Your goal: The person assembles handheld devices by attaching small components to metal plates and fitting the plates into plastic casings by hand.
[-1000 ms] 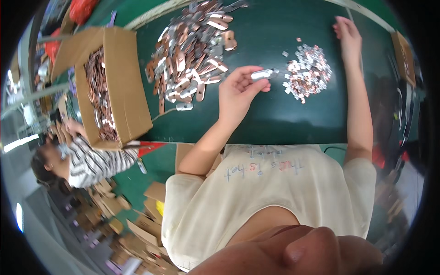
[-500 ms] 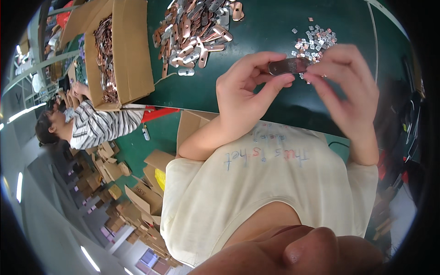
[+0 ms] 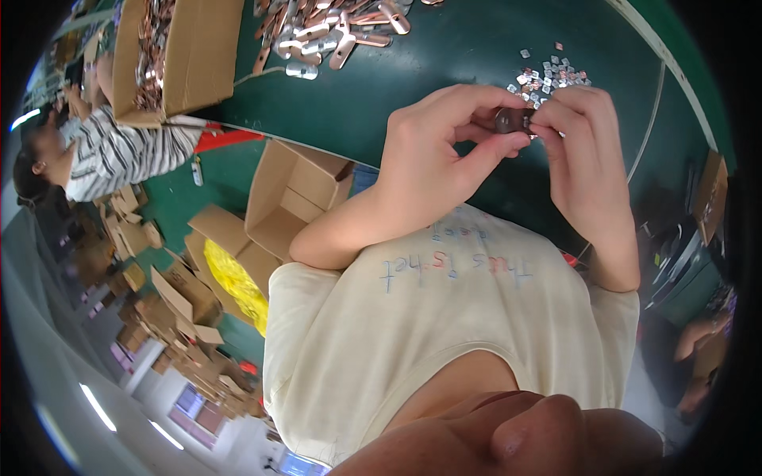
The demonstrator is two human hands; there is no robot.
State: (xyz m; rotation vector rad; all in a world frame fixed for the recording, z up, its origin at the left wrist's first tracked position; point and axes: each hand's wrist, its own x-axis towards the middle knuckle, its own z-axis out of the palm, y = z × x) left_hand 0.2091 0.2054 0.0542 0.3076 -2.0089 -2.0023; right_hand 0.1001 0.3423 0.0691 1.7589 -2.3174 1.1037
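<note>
My left hand [image 3: 448,155] pinches a small dark metal plate [image 3: 508,120] with a rounded end between thumb and fingers. The fingertips of my right hand [image 3: 586,139] close on the plate's other end, hiding much of it. Whether a smaller piece sits between those fingertips, I cannot tell. Just beyond the hands lies a scatter of small square silver and copper-coloured pieces [image 3: 548,77]. Farther left on the dark green table is a heap of long, round-ended copper and silver plates [image 3: 341,40], each with a hole.
A cardboard box [image 3: 208,59] of similar plates stands at the table's left. Below the edge are an open carton [image 3: 290,186] and a yellow plastic bag [image 3: 234,282]. A person in a striped top [image 3: 131,151] is at left; another person [image 3: 675,357] is at lower right.
My right hand has drawn closer to the left, and its fingers now close over the plate's end. Less of the plate shows. The whole view has shifted and tilted.
</note>
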